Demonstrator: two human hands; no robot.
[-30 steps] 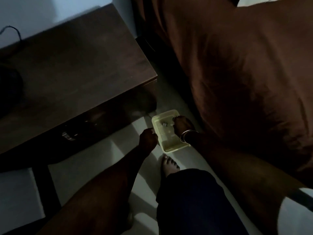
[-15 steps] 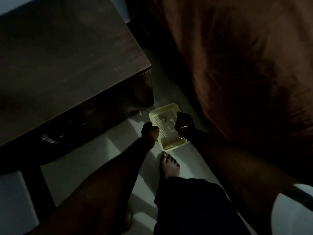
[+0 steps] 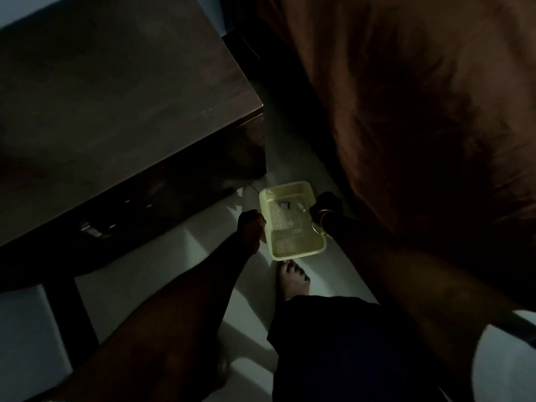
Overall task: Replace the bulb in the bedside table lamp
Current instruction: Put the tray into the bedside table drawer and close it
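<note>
In a dim room a pale yellow perforated plastic tray (image 3: 290, 192) sits low over the light floor, between the bedside table and the bed. My left hand (image 3: 251, 227) grips its left rim and my right hand (image 3: 326, 208), with bangles at the wrist, grips its right rim. A few small pale items (image 3: 287, 205) lie inside the tray; I cannot tell what they are. No lamp or bulb shows in view.
The dark wooden bedside table (image 3: 116, 111) fills the upper left, its corner just above the tray. A bed draped in brown cloth (image 3: 420, 111) fills the right. My bare foot (image 3: 293, 281) stands on the floor just below the tray.
The view has dipped and shifted, so the table now fills more of the frame. Both hands have closed onto the tray's rims; the right hand has moved from inside it to its right edge.
</note>
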